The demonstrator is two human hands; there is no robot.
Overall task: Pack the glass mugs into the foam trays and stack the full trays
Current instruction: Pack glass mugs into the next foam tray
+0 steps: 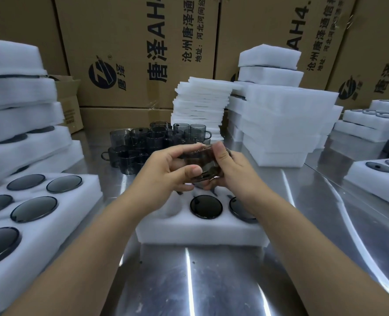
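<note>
looking down past my forearms, the foam tray (202, 231) lies nearest, two dark mugs seated in its near row at centre and right, the near-left pocket (166, 207) empty. just above its far side i grip one smoky glass mug (200, 165) in both hands, left hand (166, 172) and right hand (232, 169) clenched around it, tipped on its side, long axis roughly left to right. the empty pocket sits below and toward me, on my left hand's side. farther back stand the loose mugs (152, 142).
</note>
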